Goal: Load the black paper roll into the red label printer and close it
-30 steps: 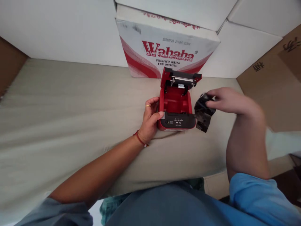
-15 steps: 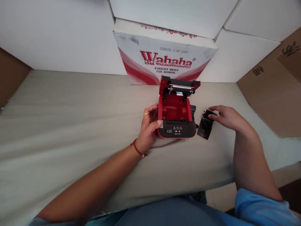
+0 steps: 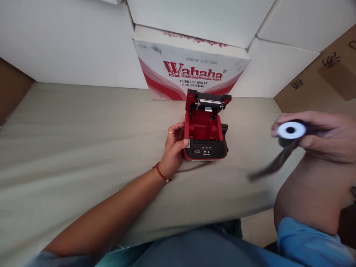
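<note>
A small red and black printer [image 3: 206, 150] stands on the cloth-covered surface with its lid [image 3: 210, 99] tilted up. Its red inner compartment [image 3: 201, 128] holds nothing that I can see. My left hand [image 3: 174, 148] grips the printer's left side, thumb on the front corner and fingers along the wall. Off to the right, my right hand [image 3: 322, 131] is raised and closed around a paper roll [image 3: 284, 130] with a white end, a dark hole in it and a dark outer side. A loose dark strip [image 3: 274, 165] hangs from the roll, smeared by motion.
Behind the printer stands a white and red Wahaha water carton [image 3: 191, 63], with white boxes [image 3: 83, 44] around it. A brown cardboard box [image 3: 328, 78] is at the right. A black piece [image 3: 225, 129] sits against the printer's right side. Pale cloth [image 3: 97, 129] covers the surface.
My right hand has picked the roll up from the cloth and moved right and closer to me, its strip now dangling. My left hand stays on the printer.
</note>
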A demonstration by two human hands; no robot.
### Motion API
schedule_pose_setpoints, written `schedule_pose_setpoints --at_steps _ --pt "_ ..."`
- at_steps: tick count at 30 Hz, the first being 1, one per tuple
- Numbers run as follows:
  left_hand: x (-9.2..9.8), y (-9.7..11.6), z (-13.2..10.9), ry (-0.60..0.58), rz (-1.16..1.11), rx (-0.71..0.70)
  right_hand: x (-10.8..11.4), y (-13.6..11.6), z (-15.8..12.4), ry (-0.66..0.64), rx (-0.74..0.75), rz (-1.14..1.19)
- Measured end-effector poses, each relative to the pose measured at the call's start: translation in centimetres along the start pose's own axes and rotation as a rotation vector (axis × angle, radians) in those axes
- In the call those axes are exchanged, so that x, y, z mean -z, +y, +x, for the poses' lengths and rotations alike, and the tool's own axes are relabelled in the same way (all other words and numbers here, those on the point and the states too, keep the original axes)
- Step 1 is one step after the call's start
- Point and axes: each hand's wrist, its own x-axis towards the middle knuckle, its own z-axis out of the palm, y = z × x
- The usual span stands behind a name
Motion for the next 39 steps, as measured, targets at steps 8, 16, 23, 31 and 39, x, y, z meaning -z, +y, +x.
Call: schedule_pose_setpoints --at_steps 8,16,23,31,39 --pt "-0.1 0.1 0.0 -0.002 0.028 0.001 -12.9 -5.4 8.0 -0.315 0.037 -0.386" --pt "-0.1 0.0 0.2 0.000 0.049 -0.019 -14.9 -7.2 8.6 -0.389 -0.105 -0.767" --pt "0.0 -0.1 0.3 0.003 0.050 -0.022 -16.2 -5.3 10.8 -0.432 -0.043 -0.697" --pt "-0.1 -0.2 0.0 0.003 0.054 -0.018 -13.9 -4.5 5.1 -0.236 0.247 -0.262" --pt "0.0 -0.5 0.0 0.004 0.129 -0.040 -17.4 -4.5 -3.7 -0.007 0.278 -0.332"
